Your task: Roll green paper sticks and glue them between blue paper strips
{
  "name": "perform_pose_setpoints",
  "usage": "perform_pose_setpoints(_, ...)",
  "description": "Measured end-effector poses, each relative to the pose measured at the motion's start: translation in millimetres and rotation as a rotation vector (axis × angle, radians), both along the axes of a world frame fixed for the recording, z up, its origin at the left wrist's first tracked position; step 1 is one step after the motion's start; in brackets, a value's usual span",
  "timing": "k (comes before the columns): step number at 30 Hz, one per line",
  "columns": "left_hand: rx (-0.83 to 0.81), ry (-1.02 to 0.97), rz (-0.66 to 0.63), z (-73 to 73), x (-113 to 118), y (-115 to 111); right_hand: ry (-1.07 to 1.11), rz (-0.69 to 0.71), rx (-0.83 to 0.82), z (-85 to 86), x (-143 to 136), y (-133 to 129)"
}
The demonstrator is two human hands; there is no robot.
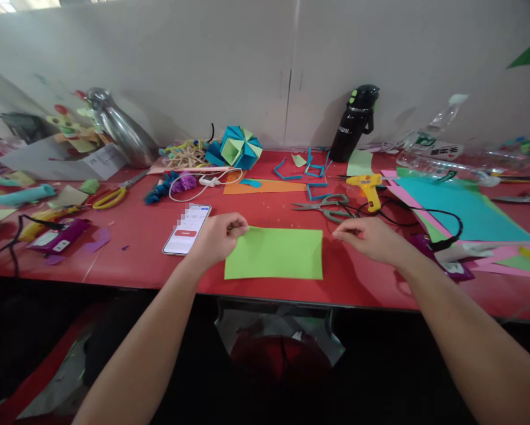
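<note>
"Bare forearms come nearest, the left forearm (145,348) rising from the lower left of the frame, the right forearm (464,336) from the lower right; what do the hands hold?"

"Left hand (216,239) has its grip pinching the top left corner of a lime-green paper sheet (276,254); right hand (366,239) sits clear of the sheet's right edge, its grip pressed together at thumb and fingertips, with nothing visible between them."

"And where does the sheet lie?"

"Just below the centre of the frame, on the red bench (132,262), long edge towards the camera; a smartphone (189,233) lies just left of it, partly behind the left wrist."

"Above the right hand?"

"Scissors with grey-green handles (336,200), blades pointing left; beside them, a yellow glue gun (366,189); farther up, a black flask (353,127) stands against the grey wall."

"What fills the right side of the frame?"

"Coloured paper in a stack, a blue sheet (464,206) uppermost over pink and green."

"Upper middle, then?"

"One faceted paper ball (241,147) in blue and pale green; below it, an orange paper strip (274,188)."

"Upper left?"

"Steel jug (126,133) beside a white box (39,159); yellow-handled scissors (110,198) lie open below them."
</note>
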State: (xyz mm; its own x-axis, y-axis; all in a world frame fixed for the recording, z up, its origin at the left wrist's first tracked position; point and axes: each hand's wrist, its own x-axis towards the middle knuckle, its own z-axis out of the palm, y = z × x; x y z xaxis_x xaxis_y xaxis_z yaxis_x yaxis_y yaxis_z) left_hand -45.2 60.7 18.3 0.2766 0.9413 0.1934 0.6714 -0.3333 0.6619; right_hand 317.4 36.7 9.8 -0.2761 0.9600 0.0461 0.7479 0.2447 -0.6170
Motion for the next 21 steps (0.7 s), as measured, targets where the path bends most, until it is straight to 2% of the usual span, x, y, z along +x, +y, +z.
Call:
perform_pose_setpoints(3, 0.007, -0.045, 0.041, 2.3, -8.5, 2.8, 0.08, -0.134, 0.048, 2.5, 9.9, 1.0)
perform_pose_setpoints(5, -0.008, -0.09, 0.018, 1.7, -7.8, 2.9, 0.21, -0.162, 0.038, 3.8, 4.0, -1.6)
perform_pose_setpoints(11, -0.1, -0.229, -0.008, -8.6, 10.1, -1.7, 0.553, -0.038, -0.257, -3.6, -36.4, -10.8)
perform_pose_setpoints(15, -0.184, -0.222, -0.064, -7.3, 14.4, -6.5, 0.736, -0.087, -0.395, -9.5, -41.5, -11.1)
perform_pose_setpoints(21, -0.282, -0.169, -0.213, -7.2, 16.9, -9.1, 0.755, -0.093, -0.473, -13.1, -41.2, -10.5)
